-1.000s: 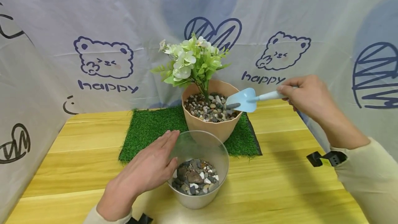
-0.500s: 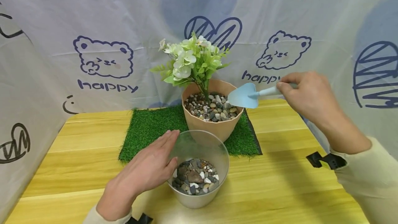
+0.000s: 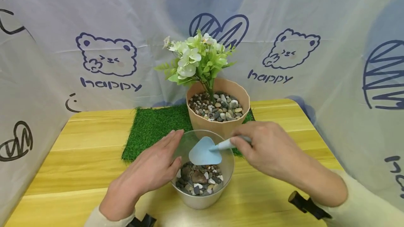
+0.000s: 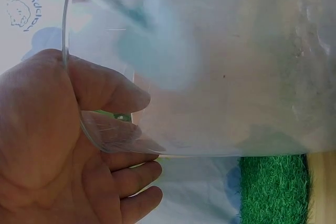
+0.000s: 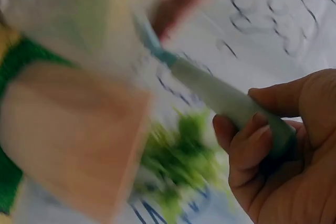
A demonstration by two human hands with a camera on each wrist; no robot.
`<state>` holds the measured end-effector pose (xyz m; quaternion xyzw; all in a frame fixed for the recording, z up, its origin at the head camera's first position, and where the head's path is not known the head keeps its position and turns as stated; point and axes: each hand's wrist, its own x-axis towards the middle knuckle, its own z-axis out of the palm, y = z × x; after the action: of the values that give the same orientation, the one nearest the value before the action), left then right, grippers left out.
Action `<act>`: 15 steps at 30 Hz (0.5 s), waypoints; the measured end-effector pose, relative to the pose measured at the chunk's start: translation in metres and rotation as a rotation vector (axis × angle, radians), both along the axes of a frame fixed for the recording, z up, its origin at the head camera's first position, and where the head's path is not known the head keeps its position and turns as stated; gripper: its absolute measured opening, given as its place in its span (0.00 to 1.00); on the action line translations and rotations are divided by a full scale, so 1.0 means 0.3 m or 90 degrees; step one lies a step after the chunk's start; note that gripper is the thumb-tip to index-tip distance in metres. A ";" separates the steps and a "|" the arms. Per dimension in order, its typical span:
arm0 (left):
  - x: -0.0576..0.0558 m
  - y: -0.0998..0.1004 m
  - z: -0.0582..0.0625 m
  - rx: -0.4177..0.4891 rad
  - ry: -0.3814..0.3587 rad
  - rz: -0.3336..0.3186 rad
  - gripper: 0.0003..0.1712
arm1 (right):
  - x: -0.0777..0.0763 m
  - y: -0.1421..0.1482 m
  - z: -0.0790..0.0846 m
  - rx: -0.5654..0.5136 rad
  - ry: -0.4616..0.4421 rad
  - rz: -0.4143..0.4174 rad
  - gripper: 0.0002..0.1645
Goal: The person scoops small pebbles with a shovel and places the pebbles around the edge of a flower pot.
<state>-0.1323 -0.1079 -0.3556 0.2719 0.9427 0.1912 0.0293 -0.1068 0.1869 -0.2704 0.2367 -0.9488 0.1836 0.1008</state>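
Note:
My right hand (image 3: 268, 146) grips the handle of a light-blue garden trowel (image 3: 205, 152), fingers curled round its end. The trowel's blade hangs inside the mouth of a clear plastic container (image 3: 186, 199), above its stones (image 3: 200, 181); no stones show on the blade. My left hand (image 3: 148, 169) holds the container's left rim, thumb at the inner side and fingers along the outside. In the left wrist view, the blade (image 4: 163, 45) shows hazily through the wall. Behind stands a peach flower pot (image 3: 217, 124) with pebbles (image 3: 227, 108) round a white-flowered plant (image 3: 199, 59).
The pot stands on a green turf mat (image 3: 154, 132) over a yellow wooden table (image 3: 85, 143). A pale cloth backdrop (image 3: 157, 6) with drawn bears and hearts rises behind and at both sides.
My right hand has brought the trowel from the pot's right rim leftward and down to the container. A dark stone on the blade earlier is gone from it. My left hand stays put.

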 end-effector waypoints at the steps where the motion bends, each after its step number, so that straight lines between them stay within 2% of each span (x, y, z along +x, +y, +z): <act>1: 0.000 0.000 0.000 0.000 -0.002 0.000 0.42 | -0.002 -0.022 -0.026 0.027 0.014 0.022 0.06; 5: 0.000 0.001 0.002 0.003 -0.011 0.003 0.42 | -0.015 -0.078 -0.116 0.113 0.093 0.081 0.07; 8: -0.001 0.004 0.002 0.006 -0.022 0.007 0.42 | -0.019 -0.092 -0.146 0.132 0.128 0.097 0.09; 15: -0.003 0.003 0.003 0.007 -0.031 0.009 0.42 | -0.009 -0.106 -0.151 0.129 0.105 0.122 0.10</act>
<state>-0.1333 -0.1070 -0.3547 0.2608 0.9425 0.2031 0.0493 -0.1095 0.1551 -0.3156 0.3496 -0.9239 0.0759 0.1357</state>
